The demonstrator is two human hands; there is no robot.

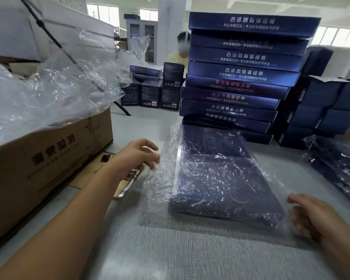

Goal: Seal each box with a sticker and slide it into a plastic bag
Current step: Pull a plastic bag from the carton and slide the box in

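Note:
A flat dark blue box (220,174) lies on the table inside a clear plastic bag (160,178), whose loose end sticks out to the left and towards me. My left hand (138,156) hovers at the bag's left edge with fingers loosely curled, holding nothing that I can see. My right hand (309,215) is by the box's near right corner, fingers relaxed against or just off the plastic; motion blur hides the contact. A strip of stickers (127,182) lies under my left wrist.
A tall stack of blue boxes (240,77) stands just behind the bagged box. A brown carton (49,158) filled with plastic bags sits at the left. More bagged boxes (341,168) lie at the right. A person stands behind the stack.

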